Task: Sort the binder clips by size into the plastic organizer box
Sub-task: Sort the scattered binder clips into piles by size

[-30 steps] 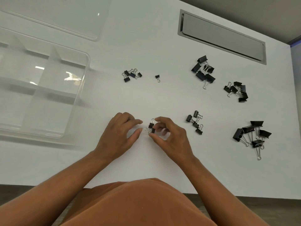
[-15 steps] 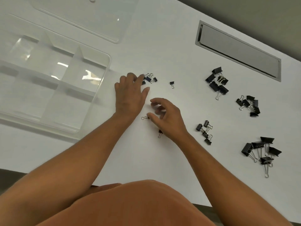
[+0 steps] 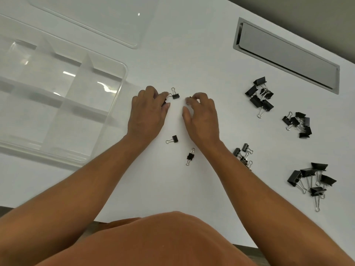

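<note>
Both hands low on the white surface (image 3: 192, 54), gathering the smallest clips.

Left hand (image 3: 148, 114): fingers curled at a cluster of small black binder clips; one clip with silver wire handles (image 3: 175, 95) shows just past the fingertips, at 1 o'clock of the hand. A dark bit under the fingers; cannot tell whether the grip is pinching it or only covering it.

Right hand (image 3: 201, 116): thumb and forefinger drawn together on a tiny black clip (image 3: 190, 97), mostly hidden; looks like a pinch, not certain.

Two more small clips lie loose at 6 o'clock of the hands: one (image 3: 173, 139) near the left wrist, one (image 3: 190, 156) nearer the body.

Clear plastic organizer box with dividers (image 3: 123, 77) sits at 9 o'clock, just beside the left hand; its compartments look empty. Its clear lid (image 3: 115, 25) lies at 11 o'clock.

Other piles at 3 o'clock, well apart: medium clips (image 3: 259, 96), another heap (image 3: 299, 123), a small group (image 3: 243, 153) by the right forearm, largest clips (image 3: 311, 177).

Judgement: step in hand is collecting one size. Best to sweep the strays into one handful, pinching the black bodies, not the wire handles, which swing, then drop all in a single compartment.
</note>
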Available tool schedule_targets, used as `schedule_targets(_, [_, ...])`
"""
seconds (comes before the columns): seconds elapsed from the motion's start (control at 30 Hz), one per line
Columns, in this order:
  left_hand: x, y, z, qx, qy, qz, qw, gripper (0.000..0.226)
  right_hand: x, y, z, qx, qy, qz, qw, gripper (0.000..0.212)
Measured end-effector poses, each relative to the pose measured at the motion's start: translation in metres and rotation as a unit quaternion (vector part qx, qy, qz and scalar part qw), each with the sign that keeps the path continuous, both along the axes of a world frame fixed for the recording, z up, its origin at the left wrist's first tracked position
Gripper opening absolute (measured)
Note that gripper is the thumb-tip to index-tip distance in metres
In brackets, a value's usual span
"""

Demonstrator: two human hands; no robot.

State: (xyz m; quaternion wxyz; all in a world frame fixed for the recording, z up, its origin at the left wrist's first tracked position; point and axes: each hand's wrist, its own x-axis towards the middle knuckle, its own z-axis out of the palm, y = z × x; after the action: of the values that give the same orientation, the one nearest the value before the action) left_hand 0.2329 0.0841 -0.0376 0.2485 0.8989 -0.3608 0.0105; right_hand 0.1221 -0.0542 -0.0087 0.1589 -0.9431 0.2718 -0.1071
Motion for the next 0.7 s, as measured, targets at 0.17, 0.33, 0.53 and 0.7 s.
schedule_targets(0.17, [-0.006, 0.014, -0.010, -0.023, 0.019, -0.002, 1.000, 0.038, -0.006, 0.005, -0.005, -0.033, -0.013, -0.001, 0.999, 0.031])
schedule_targets(0.33, [-0.003, 0.009, -0.009, -0.008, 0.035, 0.036, 0.999, 0.048, 0.033, 0.003, -0.010, 0.009, -0.002, 0.116, 0.993, 0.040])
schedule_targets(0.53, [-0.015, 0.024, -0.003, -0.006, 0.063, 0.035, 0.997, 0.032, 0.015, 0.010, -0.006, 0.023, 0.019, 0.148, 0.989, 0.028])
schedule_targets(0.7, [-0.045, 0.049, 0.000, 0.009, 0.070, -0.049, 0.996, 0.037, -0.037, 0.035, -0.006, 0.083, 0.021, 0.125, 0.989, 0.028])
